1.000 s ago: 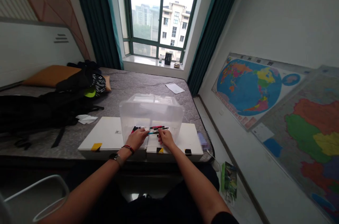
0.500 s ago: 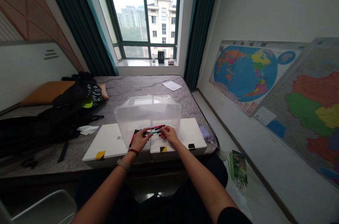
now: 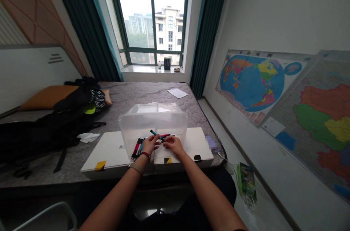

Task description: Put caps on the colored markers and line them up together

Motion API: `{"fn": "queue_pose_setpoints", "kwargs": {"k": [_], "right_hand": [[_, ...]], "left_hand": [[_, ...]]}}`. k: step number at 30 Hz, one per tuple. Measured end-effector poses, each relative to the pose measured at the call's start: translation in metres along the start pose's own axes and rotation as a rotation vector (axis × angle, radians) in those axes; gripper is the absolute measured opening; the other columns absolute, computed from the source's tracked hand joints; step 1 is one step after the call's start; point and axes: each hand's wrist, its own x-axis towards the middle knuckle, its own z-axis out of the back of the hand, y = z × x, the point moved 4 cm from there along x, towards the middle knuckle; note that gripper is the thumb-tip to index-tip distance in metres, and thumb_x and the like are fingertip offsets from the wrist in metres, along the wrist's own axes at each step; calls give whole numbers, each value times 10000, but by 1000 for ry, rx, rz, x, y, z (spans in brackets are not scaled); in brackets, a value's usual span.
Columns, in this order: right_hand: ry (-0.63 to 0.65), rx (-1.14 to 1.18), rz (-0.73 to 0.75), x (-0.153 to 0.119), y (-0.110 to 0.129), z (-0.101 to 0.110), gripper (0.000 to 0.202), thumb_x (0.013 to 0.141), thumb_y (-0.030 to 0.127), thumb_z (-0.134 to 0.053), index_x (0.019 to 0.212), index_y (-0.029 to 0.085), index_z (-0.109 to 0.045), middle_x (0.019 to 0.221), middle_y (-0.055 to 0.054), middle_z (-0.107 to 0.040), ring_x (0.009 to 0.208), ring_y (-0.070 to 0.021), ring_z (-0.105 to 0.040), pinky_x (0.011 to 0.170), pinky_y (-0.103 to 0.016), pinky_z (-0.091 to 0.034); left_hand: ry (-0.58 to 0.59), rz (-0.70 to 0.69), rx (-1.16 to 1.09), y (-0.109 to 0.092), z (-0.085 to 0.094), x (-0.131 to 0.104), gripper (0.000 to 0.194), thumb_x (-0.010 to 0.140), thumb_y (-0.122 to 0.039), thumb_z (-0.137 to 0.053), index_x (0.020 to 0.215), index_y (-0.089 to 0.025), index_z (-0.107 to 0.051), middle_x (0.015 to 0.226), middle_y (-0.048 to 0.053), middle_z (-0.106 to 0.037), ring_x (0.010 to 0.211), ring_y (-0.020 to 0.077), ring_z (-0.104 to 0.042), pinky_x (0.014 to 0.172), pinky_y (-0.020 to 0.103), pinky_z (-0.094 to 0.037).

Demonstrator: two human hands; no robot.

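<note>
- A bedroom, apparently in a home: a bare grey quilted mattress (image 3: 131,94) with a white headboard (image 3: 27,76) along its left edge.
- An orange pillow (image 3: 49,97) lies beside the headboard.
- Beyond the mattress's far edge, a window (image 3: 135,1) between teal curtains (image 3: 210,34) looks out on multi-storey buildings (image 3: 170,30).
- Past the right edge, a world map (image 3: 253,81) hangs on a white wall (image 3: 279,12).

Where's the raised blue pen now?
In the head view, the pen is below and slightly left of centre, in the left hand, with the clear box behind it.
</note>
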Motion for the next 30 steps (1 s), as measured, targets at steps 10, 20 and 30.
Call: {"fn": "queue_pose_setpoints", "kwargs": {"k": [10,20,30], "right_hand": [[30,-86,-16,-1,5,-6,500,627,495,-767,955,171,-574,710,-26,-686,626,-174,-667,571,-282,-515],[56,-326,-16,-3,0,-11,504,790,654,-518,739,158,-587,500,-6,-595,380,-110,-514,406,-221,-390],[36,-430,22,-1,-4,-13,400,741,575,-621,853,192,-592,567,11,-603,440,-131,-537,429,-238,-411]], "left_hand": [[84,-105,-37,16,12,6,507,629,-545,-741,912,-129,-676,818,59,-665,644,118,-626,573,221,-499],[194,-154,-139,22,19,5,455,642,-509,-749,898,-138,-688,862,57,-674,692,117,-615,721,271,-519],[210,-140,-138,20,20,4,422,609,-493,-763,877,-174,-698,832,55,-697,688,142,-632,717,285,-516]]}}
